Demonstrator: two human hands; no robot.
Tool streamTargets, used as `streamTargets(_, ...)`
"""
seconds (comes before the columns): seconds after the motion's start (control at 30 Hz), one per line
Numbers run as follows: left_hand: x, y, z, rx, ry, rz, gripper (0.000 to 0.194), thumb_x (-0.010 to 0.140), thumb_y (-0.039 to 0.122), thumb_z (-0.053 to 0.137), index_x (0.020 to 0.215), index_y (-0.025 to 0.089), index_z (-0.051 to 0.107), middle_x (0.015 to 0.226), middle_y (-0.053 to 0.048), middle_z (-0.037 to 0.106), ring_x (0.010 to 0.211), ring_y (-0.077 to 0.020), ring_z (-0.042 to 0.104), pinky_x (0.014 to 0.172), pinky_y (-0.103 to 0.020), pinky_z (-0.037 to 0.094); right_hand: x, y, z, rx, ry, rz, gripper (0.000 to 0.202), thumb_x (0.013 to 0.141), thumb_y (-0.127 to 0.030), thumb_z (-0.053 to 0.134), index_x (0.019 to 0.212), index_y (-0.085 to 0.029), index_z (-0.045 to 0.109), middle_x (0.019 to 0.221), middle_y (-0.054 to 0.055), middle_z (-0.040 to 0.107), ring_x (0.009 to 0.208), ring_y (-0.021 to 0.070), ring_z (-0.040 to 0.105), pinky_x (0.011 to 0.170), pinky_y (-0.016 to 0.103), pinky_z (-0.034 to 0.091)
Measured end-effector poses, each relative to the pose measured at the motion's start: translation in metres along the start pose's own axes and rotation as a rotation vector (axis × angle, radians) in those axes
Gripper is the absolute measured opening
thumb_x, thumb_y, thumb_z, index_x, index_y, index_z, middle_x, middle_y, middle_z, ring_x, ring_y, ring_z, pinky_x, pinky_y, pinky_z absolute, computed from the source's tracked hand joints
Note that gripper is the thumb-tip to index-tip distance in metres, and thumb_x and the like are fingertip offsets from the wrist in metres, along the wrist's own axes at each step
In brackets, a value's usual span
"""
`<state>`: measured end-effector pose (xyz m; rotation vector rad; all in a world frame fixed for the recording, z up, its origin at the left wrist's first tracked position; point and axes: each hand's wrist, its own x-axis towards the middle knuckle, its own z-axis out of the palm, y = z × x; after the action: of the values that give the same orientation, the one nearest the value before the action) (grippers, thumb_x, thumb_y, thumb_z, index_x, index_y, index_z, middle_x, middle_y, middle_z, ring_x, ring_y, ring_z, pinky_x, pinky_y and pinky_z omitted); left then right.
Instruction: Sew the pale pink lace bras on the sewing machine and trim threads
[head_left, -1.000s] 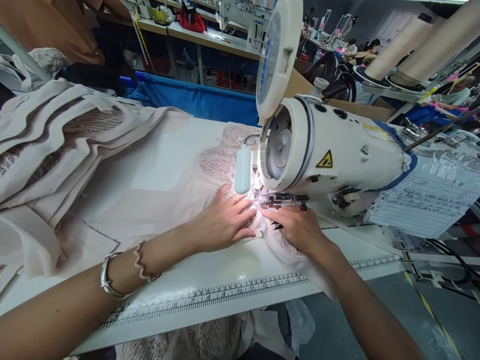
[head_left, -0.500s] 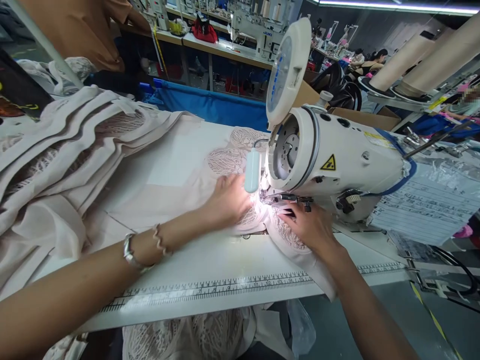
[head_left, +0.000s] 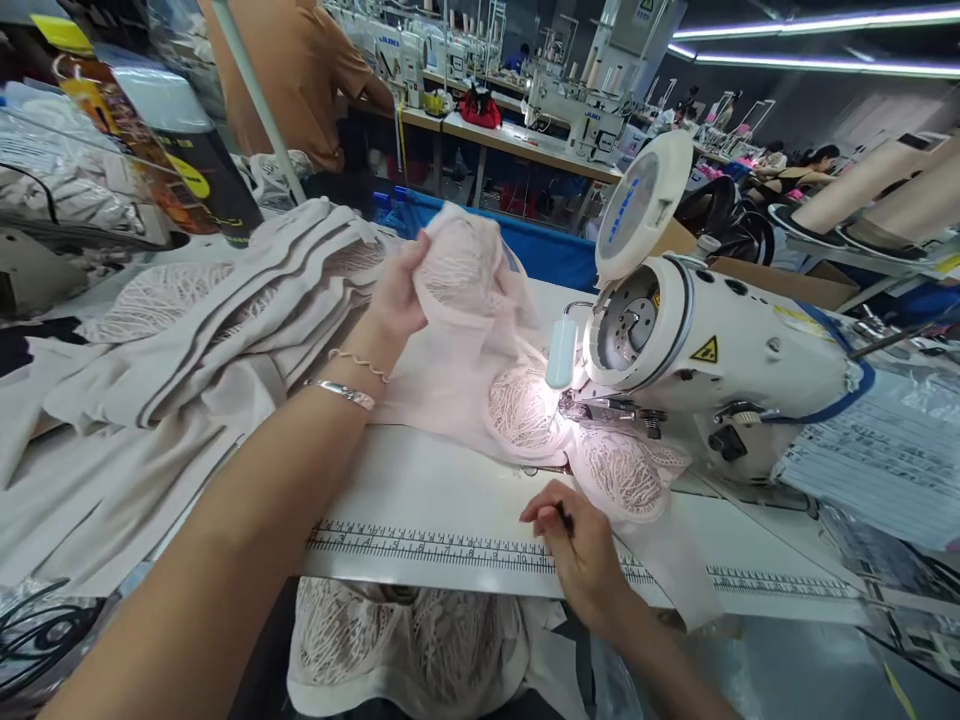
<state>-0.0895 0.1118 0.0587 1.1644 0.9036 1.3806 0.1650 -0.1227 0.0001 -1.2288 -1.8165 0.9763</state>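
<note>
My left hand point(head_left: 399, 290) grips a pale pink lace bra point(head_left: 461, 265) by one cup, lifted above the table left of the sewing machine point(head_left: 757, 340). Another bra with lace cups point(head_left: 525, 408) lies under the lit needle area, one cup on either side of it. Whether the two bras are joined, I cannot tell. My right hand point(head_left: 589, 555) is curled over the table's front part, just below the right cup and apart from it. A small dark object point(head_left: 565, 517) shows between its fingers; its kind is unclear.
A heap of pale bras point(head_left: 225, 340) covers the table's left side. More lace cups point(head_left: 405, 650) hang below the front edge, by the printed ruler point(head_left: 450, 550). Bottles point(head_left: 195, 150) stand back left. Thread cones point(head_left: 855, 190) stand at right. A co-worker point(head_left: 277, 80) sits beyond.
My left hand has moved from beside the needle up and left, raising a bra cup. My right hand has left the fabric and drawn back towards the front edge. The view has shifted.
</note>
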Motion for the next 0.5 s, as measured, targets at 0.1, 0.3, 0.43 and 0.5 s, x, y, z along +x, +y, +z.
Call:
streamTargets(0.1, -0.013, 0.015, -0.016, -0.221, -0.061, 0.14, 0.063, 0.107, 0.039, 0.004, 0.131, 0.013, 0.057, 0.121, -0.007, 0.071, 0.138, -0.0272, 0.049, 0.115, -0.049, 0.038, 0.025, -0.005, 0.028, 0.597, -0.2, 0.259, 0.052, 0.097, -0.067, 0.047, 0.072, -0.022, 0.051, 0.047, -0.009, 0.035, 0.038, 0.0079, 0.028, 0.04, 0.022, 0.025)
streamTargets(0.3, -0.018, 0.019, -0.023, -0.509, -0.089, 0.191, 0.054, 0.105, 0.042, 0.021, 0.117, 0.019, 0.068, 0.115, -0.003, 0.075, 0.148, -0.0247, 0.033, 0.124, -0.05, 0.023, 0.115, -0.029, 0.053, 1.337, -0.21, 0.383, 0.046, 0.102, -0.051, 0.046, 0.069, -0.019, 0.052, 0.055, -0.008, 0.027, 0.046, 0.0083, 0.014, 0.04, 0.019, 0.02)
streamTargets(0.43, -0.016, 0.018, -0.023, -0.513, -0.045, 0.207, 0.047, 0.103, 0.049, 0.036, 0.106, 0.019, 0.071, 0.114, -0.006, 0.075, 0.145, -0.027, 0.043, 0.118, -0.046, 0.037, 0.155, -0.042, 0.053, 1.515, -0.008, 0.321, 0.037, 0.105, -0.027, 0.036, 0.072, -0.019, 0.051, 0.059, -0.007, 0.023, 0.047, 0.01, 0.015, 0.04, 0.016, 0.024)
streamTargets(0.5, -0.016, 0.016, -0.025, -0.504, -0.031, 0.215, 0.045, 0.099, 0.055, 0.045, 0.101, 0.02, 0.072, 0.114, -0.008, 0.075, 0.141, -0.0286, 0.048, 0.113, -0.043, 0.044, 0.166, -0.045, 0.051, 1.548, 0.059, 0.299, 0.038, 0.106, -0.026, 0.035, 0.071, -0.02, 0.049, 0.059, -0.008, 0.022, 0.047, 0.01, 0.016, 0.04, 0.016, 0.025)
